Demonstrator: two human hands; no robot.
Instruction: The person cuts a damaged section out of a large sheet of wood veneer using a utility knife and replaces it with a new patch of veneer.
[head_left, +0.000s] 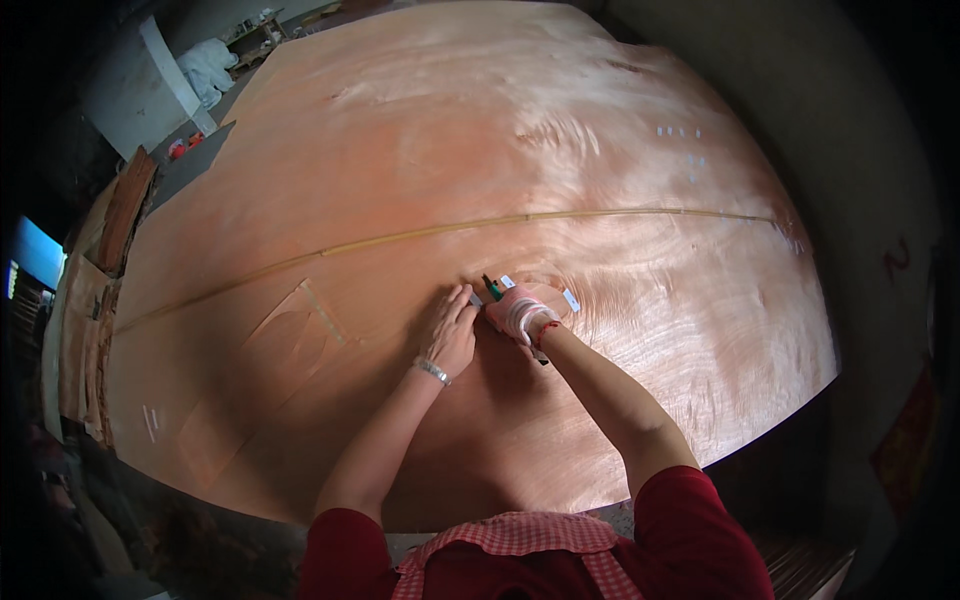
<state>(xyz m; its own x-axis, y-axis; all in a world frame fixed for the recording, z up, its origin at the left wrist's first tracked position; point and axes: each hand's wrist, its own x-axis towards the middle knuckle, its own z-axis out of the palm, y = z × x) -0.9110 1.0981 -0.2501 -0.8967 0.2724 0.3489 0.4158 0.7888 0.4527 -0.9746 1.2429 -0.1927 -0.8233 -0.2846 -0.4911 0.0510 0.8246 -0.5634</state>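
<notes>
A broad sheet of reddish wood veneer (390, 150) lies before me. My left hand (453, 330), bare with a metal band at the wrist, rests palm down on it. Its fingertips are beside a small strip of white tape (475, 299). In a striped knit glove, my right hand (519, 311) grips a green-and-black hand tool (493, 288), perhaps a utility knife; the fist hides most of it. Two more white tape strips, one just past the glove (508, 281) and one to its right (571, 300), sit around an oval patch of veneer (544, 291).
A long thin bamboo-like rod (420, 232) crosses the sheet beyond my hands. Cut veneer pieces (292, 330) lie at left. Small tape bits (679, 133) dot the far right. Stacked veneer strips (124, 210) stand past the left edge; a wall (862, 187) is close on the right.
</notes>
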